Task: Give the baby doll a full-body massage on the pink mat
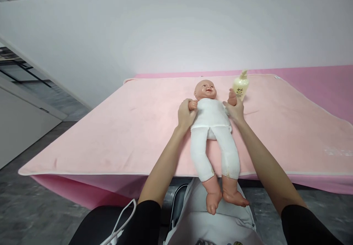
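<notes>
A baby doll [212, 118] with a white cloth body lies on its back on a pink blanket [149, 127]. Its head points away from me, and its bare feet hang past the table's near edge. My left hand [186, 113] is closed around the doll's arm on the left side, just below its small hand. On the other side, my right hand [235, 110] grips the doll's other arm, whose hand sticks up above my fingers. Right behind that raised doll hand stands a pale yellow pump bottle [241, 86], partly hidden at its base.
A white wall [176, 28] rises behind the table. Darker pink cloth [325, 90] shows under the blanket at the right and along the front. Below me are a grey bag or cloth [217, 226] and a white cable [121, 223]. Grey floor lies at the left.
</notes>
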`<control>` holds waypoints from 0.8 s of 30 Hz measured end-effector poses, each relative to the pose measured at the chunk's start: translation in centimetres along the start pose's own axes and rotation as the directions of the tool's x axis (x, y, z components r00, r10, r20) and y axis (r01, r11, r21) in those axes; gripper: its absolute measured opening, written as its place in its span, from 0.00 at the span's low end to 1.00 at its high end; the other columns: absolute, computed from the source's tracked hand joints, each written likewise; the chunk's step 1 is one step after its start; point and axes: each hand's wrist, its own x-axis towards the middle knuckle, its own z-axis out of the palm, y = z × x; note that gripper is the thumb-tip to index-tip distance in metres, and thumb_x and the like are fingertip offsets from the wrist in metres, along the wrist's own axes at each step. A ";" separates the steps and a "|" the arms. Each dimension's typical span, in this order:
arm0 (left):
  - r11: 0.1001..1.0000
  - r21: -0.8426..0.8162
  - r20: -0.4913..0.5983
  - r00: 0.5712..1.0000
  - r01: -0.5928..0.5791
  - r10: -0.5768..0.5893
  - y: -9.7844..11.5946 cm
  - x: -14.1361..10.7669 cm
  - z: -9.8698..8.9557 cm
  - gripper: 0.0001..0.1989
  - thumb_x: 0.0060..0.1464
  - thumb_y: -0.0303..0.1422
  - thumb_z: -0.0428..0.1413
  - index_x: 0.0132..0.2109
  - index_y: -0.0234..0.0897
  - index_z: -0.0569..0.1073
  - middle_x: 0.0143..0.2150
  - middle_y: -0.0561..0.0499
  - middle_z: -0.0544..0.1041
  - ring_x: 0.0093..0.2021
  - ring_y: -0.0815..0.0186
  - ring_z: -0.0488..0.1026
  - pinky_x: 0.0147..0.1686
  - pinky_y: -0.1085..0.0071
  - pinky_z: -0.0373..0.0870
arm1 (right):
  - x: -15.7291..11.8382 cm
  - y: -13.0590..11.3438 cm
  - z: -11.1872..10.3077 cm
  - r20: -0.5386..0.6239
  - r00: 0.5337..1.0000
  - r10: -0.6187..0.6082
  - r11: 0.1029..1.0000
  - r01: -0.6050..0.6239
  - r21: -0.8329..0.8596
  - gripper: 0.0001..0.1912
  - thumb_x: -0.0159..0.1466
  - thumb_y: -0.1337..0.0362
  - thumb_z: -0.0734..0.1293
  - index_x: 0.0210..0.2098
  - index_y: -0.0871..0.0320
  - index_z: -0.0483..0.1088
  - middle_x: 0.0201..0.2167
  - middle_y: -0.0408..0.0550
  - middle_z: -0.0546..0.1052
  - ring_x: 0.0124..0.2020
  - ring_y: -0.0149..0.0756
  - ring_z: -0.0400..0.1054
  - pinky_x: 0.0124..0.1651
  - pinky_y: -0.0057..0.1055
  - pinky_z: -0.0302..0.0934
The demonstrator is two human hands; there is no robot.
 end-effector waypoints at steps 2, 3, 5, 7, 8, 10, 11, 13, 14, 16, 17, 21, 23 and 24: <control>0.979 -0.154 -0.166 0.974 0.131 -0.157 -0.8 0.5 0.1 0.04 0.48 0.28 0.54 0.35 0.39 0.68 0.34 0.53 0.73 0.37 0.66 0.70 0.42 0.70 0.67 | 1.2 0.8 -0.2 -0.102 0.976 0.190 0.961 -0.164 0.225 0.20 0.49 0.58 0.66 0.39 0.59 0.65 0.34 0.46 0.70 0.34 0.37 0.66 0.37 0.36 0.64; 0.954 -0.238 -0.237 0.942 0.182 -0.239 -1.2 0.9 0.1 0.03 0.48 0.30 0.55 0.33 0.39 0.67 0.32 0.53 0.72 0.35 0.67 0.70 0.41 0.71 0.67 | 1.8 1.3 -0.4 -0.138 0.957 0.256 0.930 -0.205 0.305 0.21 0.50 0.58 0.65 0.42 0.58 0.64 0.36 0.47 0.70 0.35 0.37 0.67 0.37 0.37 0.65; 0.874 -0.415 -0.325 0.856 0.253 -0.402 -2.2 1.7 0.0 0.05 0.46 0.32 0.56 0.30 0.38 0.66 0.29 0.55 0.70 0.31 0.69 0.70 0.36 0.73 0.68 | 3.1 2.5 -1.1 -0.203 0.935 0.291 0.895 -0.191 0.403 0.23 0.53 0.57 0.60 0.48 0.55 0.61 0.39 0.47 0.67 0.37 0.36 0.68 0.38 0.38 0.67; 0.762 -0.566 -0.340 0.754 0.314 -0.563 -3.2 2.4 -0.5 0.06 0.45 0.31 0.57 0.28 0.38 0.65 0.26 0.56 0.68 0.27 0.72 0.68 0.31 0.75 0.68 | 4.0 3.9 -2.1 -0.245 0.935 0.257 0.901 -0.139 0.411 0.23 0.56 0.56 0.56 0.50 0.52 0.58 0.40 0.47 0.65 0.37 0.35 0.68 0.40 0.39 0.67; 0.703 -0.619 -0.334 0.693 0.349 -0.639 -3.6 2.6 -0.7 0.07 0.45 0.30 0.57 0.27 0.38 0.64 0.24 0.57 0.66 0.24 0.73 0.67 0.28 0.76 0.67 | 4.4 4.6 -2.5 -0.253 0.940 0.228 0.910 -0.113 0.399 0.22 0.57 0.55 0.54 0.50 0.50 0.58 0.39 0.46 0.64 0.37 0.35 0.67 0.40 0.40 0.68; 0.606 -0.686 -0.314 0.586 0.403 -0.747 -4.3 3.0 -1.2 0.08 0.44 0.27 0.56 0.25 0.38 0.62 0.21 0.58 0.64 0.21 0.74 0.65 0.25 0.76 0.66 | 4.8 5.7 -3.3 -0.232 0.957 0.174 0.923 -0.076 0.378 0.21 0.58 0.51 0.54 0.48 0.49 0.59 0.38 0.45 0.64 0.36 0.35 0.67 0.39 0.41 0.68; 0.576 -0.704 -0.310 0.550 0.416 -0.776 -4.6 3.1 -1.4 0.08 0.44 0.26 0.55 0.25 0.38 0.62 0.20 0.59 0.64 0.20 0.74 0.65 0.25 0.77 0.66 | 4.9 6.1 -3.5 -0.207 0.965 0.162 0.924 -0.074 0.376 0.20 0.58 0.50 0.54 0.47 0.49 0.60 0.37 0.44 0.64 0.36 0.35 0.66 0.39 0.41 0.68; 0.561 -0.713 -0.313 0.526 0.420 -0.791 -5.1 3.1 -1.6 0.07 0.43 0.25 0.54 0.24 0.38 0.62 0.20 0.58 0.65 0.20 0.74 0.65 0.25 0.76 0.66 | 5.0 6.4 -3.7 -0.164 0.964 0.211 0.906 -0.130 0.402 0.19 0.58 0.50 0.55 0.46 0.49 0.60 0.38 0.44 0.64 0.35 0.34 0.66 0.39 0.41 0.68; 0.573 -0.704 -0.319 0.535 0.419 -0.782 -5.2 3.1 -1.6 0.07 0.42 0.25 0.54 0.24 0.38 0.62 0.20 0.58 0.65 0.20 0.73 0.66 0.25 0.76 0.66 | 5.0 6.3 -3.7 -0.161 0.947 0.278 0.885 -0.187 0.427 0.19 0.58 0.53 0.55 0.47 0.49 0.58 0.39 0.44 0.64 0.36 0.34 0.67 0.40 0.40 0.68; 0.624 -0.661 -0.347 0.568 0.417 -0.747 -5.4 3.0 -1.5 0.07 0.42 0.25 0.53 0.24 0.38 0.62 0.21 0.57 0.65 0.21 0.72 0.66 0.26 0.74 0.66 | 4.8 5.6 -3.4 -0.200 0.886 0.419 0.831 -0.285 0.478 0.23 0.57 0.60 0.55 0.53 0.49 0.54 0.44 0.46 0.65 0.39 0.32 0.67 0.42 0.38 0.68; 0.664 -0.623 -0.366 0.596 0.414 -0.715 -5.4 2.9 -1.4 0.06 0.42 0.25 0.53 0.25 0.38 0.62 0.22 0.56 0.66 0.21 0.72 0.66 0.27 0.73 0.66 | 4.7 5.1 -3.2 -0.233 0.858 0.457 0.817 -0.302 0.490 0.27 0.55 0.62 0.55 0.55 0.49 0.51 0.47 0.47 0.64 0.42 0.32 0.67 0.43 0.38 0.67; 0.866 -0.342 -0.399 0.779 0.364 -0.484 -4.7 2.3 -1.2 0.05 0.42 0.27 0.55 0.29 0.40 0.66 0.27 0.54 0.69 0.30 0.66 0.70 0.37 0.71 0.66 | 3.4 2.5 -2.1 -0.319 0.902 0.290 0.916 -0.165 0.365 0.31 0.50 0.65 0.60 0.55 0.55 0.57 0.51 0.51 0.66 0.48 0.36 0.66 0.46 0.36 0.66; 0.926 -0.159 -0.327 0.867 0.342 -0.376 -3.8 1.8 -1.0 0.05 0.44 0.28 0.55 0.30 0.41 0.66 0.26 0.54 0.69 0.34 0.63 0.70 0.40 0.69 0.64 | 2.4 1.3 -1.4 -0.315 0.938 0.145 0.969 -0.071 0.235 0.27 0.49 0.64 0.61 0.50 0.59 0.63 0.47 0.52 0.70 0.46 0.39 0.68 0.45 0.37 0.65; 0.941 -0.055 -0.273 0.902 0.333 -0.335 -3.2 1.6 -0.9 0.05 0.45 0.28 0.55 0.30 0.41 0.65 0.25 0.54 0.69 0.34 0.62 0.70 0.39 0.69 0.64 | 1.8 0.8 -1.1 -0.304 0.950 0.074 0.988 -0.029 0.150 0.25 0.49 0.64 0.62 0.47 0.60 0.65 0.44 0.52 0.71 0.43 0.39 0.68 0.44 0.37 0.65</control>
